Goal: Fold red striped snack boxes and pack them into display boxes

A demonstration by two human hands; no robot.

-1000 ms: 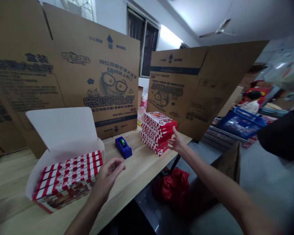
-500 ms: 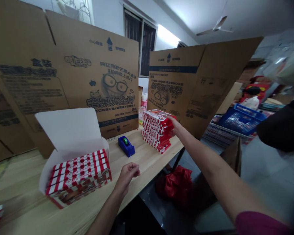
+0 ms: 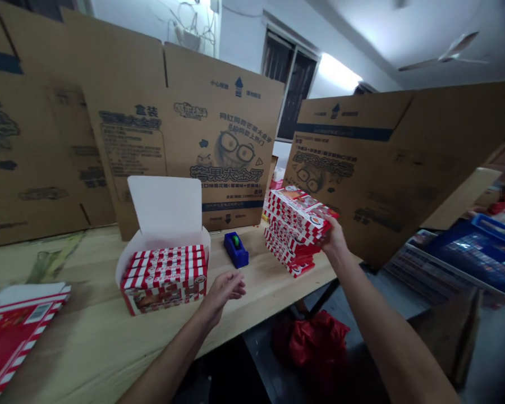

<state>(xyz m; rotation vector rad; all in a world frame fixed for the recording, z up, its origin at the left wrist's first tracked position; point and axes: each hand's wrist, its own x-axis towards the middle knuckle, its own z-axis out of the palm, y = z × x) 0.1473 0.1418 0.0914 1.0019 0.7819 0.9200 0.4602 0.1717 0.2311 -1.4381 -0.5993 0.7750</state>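
My right hand [image 3: 333, 240] grips the right end of the upper part of a stack of red-and-white striped boxes [image 3: 297, 221] on the wooden table [image 3: 88, 336]; those top boxes are tilted up off the lower ones. My left hand [image 3: 225, 289] hovers over the table with its fingers loosely curled and nothing in it, just right of an open white carton [image 3: 166, 264]. The carton's lid stands up and it holds several of the same striped boxes. A blue tape dispenser [image 3: 236, 249] sits between the carton and the stack.
Big printed cardboard sheets [image 3: 202, 151] stand along the table's back. A flat red-and-white carton [image 3: 12, 325] lies at the left edge. A red bag [image 3: 315, 345] sits on the floor below the table. Blue crates [image 3: 475, 252] are at the right.
My right hand has reached the stack, closed on its upper boxes and tipped them up. The view has swung left, bringing the flat carton into sight. My left hand has curled.
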